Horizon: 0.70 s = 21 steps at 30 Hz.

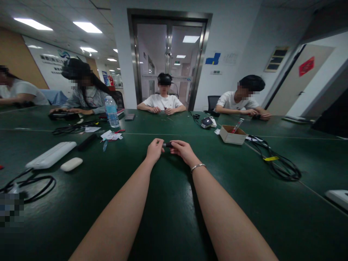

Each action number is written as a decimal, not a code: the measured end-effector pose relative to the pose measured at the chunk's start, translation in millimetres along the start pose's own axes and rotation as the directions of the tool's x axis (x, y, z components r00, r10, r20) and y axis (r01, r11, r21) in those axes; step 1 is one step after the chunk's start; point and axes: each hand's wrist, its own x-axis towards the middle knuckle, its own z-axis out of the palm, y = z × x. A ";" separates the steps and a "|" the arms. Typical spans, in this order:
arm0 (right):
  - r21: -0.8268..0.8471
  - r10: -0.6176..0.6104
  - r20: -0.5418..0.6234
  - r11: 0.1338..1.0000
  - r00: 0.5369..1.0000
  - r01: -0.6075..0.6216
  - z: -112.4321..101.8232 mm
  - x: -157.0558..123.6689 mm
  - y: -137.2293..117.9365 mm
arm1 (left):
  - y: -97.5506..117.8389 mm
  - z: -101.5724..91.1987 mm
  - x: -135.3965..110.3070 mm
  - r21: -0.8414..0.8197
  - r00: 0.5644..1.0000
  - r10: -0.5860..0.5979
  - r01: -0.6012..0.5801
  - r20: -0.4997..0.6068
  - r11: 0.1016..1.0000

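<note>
Just above the green table top, my two hands meet in the middle of the view. My right hand pinches the dark body of what looks like a USB stick. Its lighter, metal-looking end points left, into the closed fingers of my left hand. The left fingertips hide that end, so whether a cap is there does not show. A silver bangle circles my right wrist.
To the left lie a white power bank, a white oval case and black cables; a water bottle stands behind. A small cardboard box and a coiled black cable lie right. Several people sit around the table.
</note>
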 end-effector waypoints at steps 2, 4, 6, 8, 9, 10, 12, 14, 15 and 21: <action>0.001 -0.003 -0.003 1.000 1.000 0.003 0.2 -0.3 -0.2 | -0.3 0.3 -0.8 -0.007 0.998 0.053 -0.053 -0.015 0.999; 0.004 -0.003 -0.002 1.000 1.000 0.003 0.2 -0.2 -0.2 | -1.3 0.7 -0.9 -0.054 0.998 0.059 -0.060 -0.014 0.997; 0.003 0.004 -0.001 1.000 1.000 -0.004 0.3 0.1 -0.1 | -2.4 1.0 -0.6 -0.066 0.999 0.049 -0.048 0.012 0.997; 0.000 0.011 0.002 1.000 1.000 -0.011 0.1 0.5 0.2 | -2.9 1.2 -0.3 -0.046 0.997 0.068 -0.067 0.026 0.997; -0.001 0.011 0.001 1.000 1.000 -0.011 0.0 0.8 0.4 | -2.9 1.3 -0.3 -0.034 0.996 0.084 -0.083 0.021 0.996; -0.002 0.009 0.001 1.000 1.000 -0.009 -0.2 1.0 0.6 | -2.8 1.3 -0.3 -0.026 0.996 0.093 -0.093 0.012 0.995; 0.000 0.002 0.003 1.000 1.000 -0.002 -0.7 1.4 1.2 | -2.3 1.3 -0.3 -0.026 0.997 0.070 -0.069 0.016 0.997; 0.003 -0.004 0.006 1.000 1.000 0.004 -1.1 1.7 1.7 | -2.2 1.0 -0.3 -0.015 0.998 0.032 -0.031 0.048 0.999; 0.003 -0.005 0.010 1.000 1.000 0.005 -1.2 1.8 1.8 | -2.2 0.9 -0.3 -0.010 0.998 0.020 -0.020 0.067 1.000; 0.002 -0.008 0.005 1.000 1.000 0.008 -1.0 1.5 1.5 | -2.0 0.1 -0.6 -0.052 0.996 -0.007 0.011 0.086 0.999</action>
